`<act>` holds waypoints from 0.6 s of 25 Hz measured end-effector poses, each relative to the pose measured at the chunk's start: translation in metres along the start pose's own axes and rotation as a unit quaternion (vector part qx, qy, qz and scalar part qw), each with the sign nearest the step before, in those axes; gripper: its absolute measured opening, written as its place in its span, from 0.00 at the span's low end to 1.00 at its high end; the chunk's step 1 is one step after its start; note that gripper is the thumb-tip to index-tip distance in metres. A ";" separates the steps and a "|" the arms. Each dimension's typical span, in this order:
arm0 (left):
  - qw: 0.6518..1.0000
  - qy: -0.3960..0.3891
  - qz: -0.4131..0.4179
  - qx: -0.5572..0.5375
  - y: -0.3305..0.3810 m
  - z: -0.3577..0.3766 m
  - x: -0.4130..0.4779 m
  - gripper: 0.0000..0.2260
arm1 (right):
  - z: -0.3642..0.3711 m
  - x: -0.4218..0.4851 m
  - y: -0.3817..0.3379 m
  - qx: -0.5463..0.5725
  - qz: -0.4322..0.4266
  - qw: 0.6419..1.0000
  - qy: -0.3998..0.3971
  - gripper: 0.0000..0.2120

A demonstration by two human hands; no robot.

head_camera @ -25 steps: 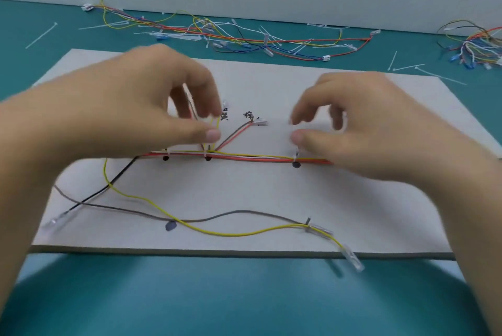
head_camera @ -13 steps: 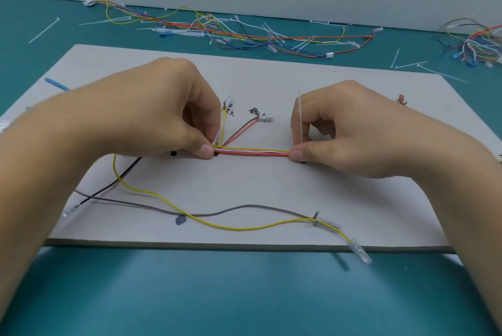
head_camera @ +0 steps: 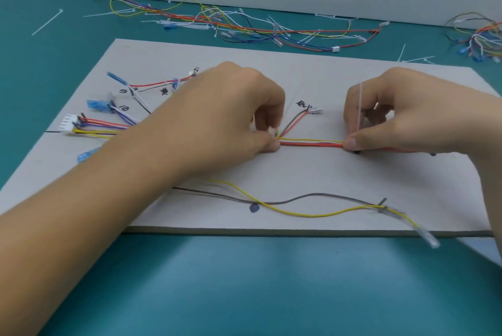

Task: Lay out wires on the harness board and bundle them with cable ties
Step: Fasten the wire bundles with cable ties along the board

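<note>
Harness board (head_camera: 326, 172) lies flat at the centre of the tabletop (head_camera: 244, 295). At mid-board, the left hand (head_camera: 225, 118) pinches the wire bundle (head_camera: 312, 143) between thumb and forefinger. The right hand (head_camera: 402, 115) pinches an upright cable tie (head_camera: 360, 107) against the bundle's other end. The bundle's long axis runs left–right, parallel to the board's near edge. Both grips match the frame half a second earlier. The white connector (head_camera: 66, 125) near the board's left edge is newly visible.

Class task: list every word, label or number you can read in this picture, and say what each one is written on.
"棕": handwritten mark on the harness board, beside the small white connector.
Other handwritten marks on the board's left part: too blurred to read.
No other text shows.
</note>
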State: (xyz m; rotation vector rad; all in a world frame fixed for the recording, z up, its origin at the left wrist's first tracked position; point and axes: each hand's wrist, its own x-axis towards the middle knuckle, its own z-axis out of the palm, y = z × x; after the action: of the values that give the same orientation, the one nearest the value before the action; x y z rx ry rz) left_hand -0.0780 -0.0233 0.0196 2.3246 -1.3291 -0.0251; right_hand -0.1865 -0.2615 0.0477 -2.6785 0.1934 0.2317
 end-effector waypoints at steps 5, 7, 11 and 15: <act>0.987 0.136 0.086 0.026 0.034 -0.003 -0.015 0.13 | -0.001 0.002 0.008 0.029 -0.039 0.995 0.082 0.11; 0.988 0.084 0.125 0.029 0.047 0.002 -0.020 0.14 | -0.002 0.003 0.008 0.057 -0.071 0.984 0.155 0.09; 0.981 -0.133 0.137 -0.021 0.047 0.013 -0.023 0.12 | 0.006 0.007 0.003 0.067 -0.116 0.969 0.206 0.05; 0.980 -0.162 0.099 -0.056 0.043 0.015 -0.024 0.09 | 0.013 0.010 -0.002 0.064 -0.139 0.970 0.189 0.03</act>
State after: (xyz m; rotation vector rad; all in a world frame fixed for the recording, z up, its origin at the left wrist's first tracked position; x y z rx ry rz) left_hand -0.1297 -0.0275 0.0188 2.1460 -1.6654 -0.4212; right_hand -0.1784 -0.2549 0.0349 -2.5580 -0.0537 -0.3699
